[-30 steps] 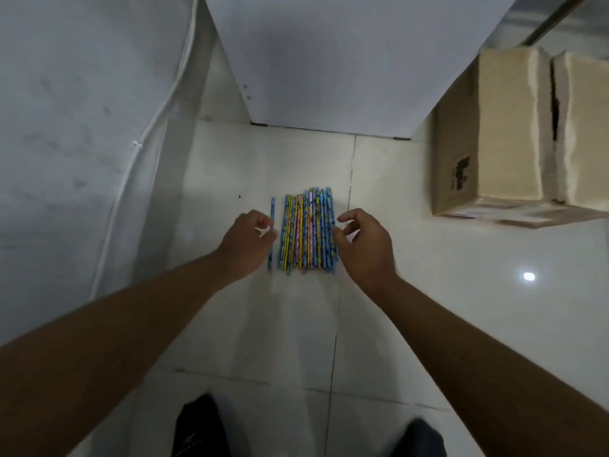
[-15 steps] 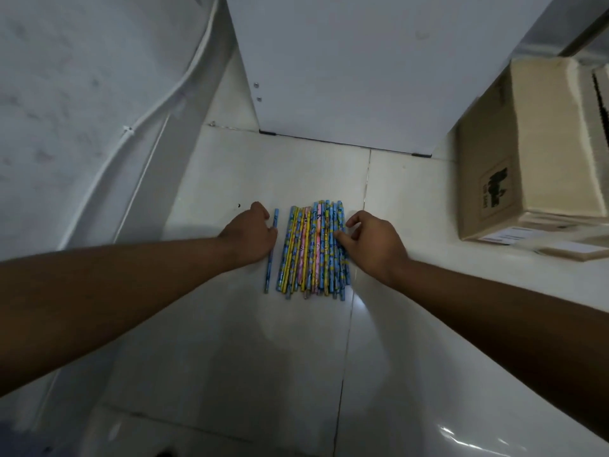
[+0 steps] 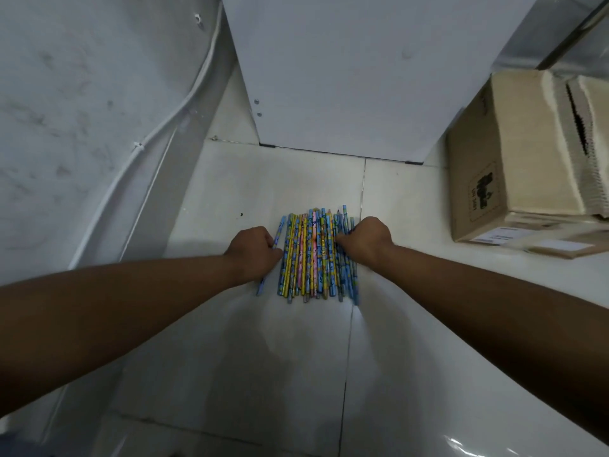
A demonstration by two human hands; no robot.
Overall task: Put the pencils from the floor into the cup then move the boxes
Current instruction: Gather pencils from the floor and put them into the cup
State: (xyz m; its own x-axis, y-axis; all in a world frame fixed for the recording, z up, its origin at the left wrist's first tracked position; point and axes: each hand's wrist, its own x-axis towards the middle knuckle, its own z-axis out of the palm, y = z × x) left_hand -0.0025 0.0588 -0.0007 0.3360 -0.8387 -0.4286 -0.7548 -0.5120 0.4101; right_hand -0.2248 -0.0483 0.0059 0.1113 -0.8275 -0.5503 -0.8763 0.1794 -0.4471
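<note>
Flanking colourful patterned wooden pencils point(image 3: 313, 255) rowed on the pale tiled floor point(image 3: 230, 357) left of a brown cardboard box point(image 3: 487, 179), left hand point(image 3: 253, 249) and right hand point(image 3: 365, 240) curl fingers round the outermost ones; none seemingly collected, no cup visible.

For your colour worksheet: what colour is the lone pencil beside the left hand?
The lone pencil is blue; head view.

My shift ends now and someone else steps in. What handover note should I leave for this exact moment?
Left hand: fingers curled at the stray blue pencil; grip unclear.
Right hand: curled on the right edge of the pencil row; grip unclear.
Pencils all lie on the floor; cardboard box stands at right; no cup in view.
Done: nothing visible. Left: pencils into cup, then boxes.
</note>
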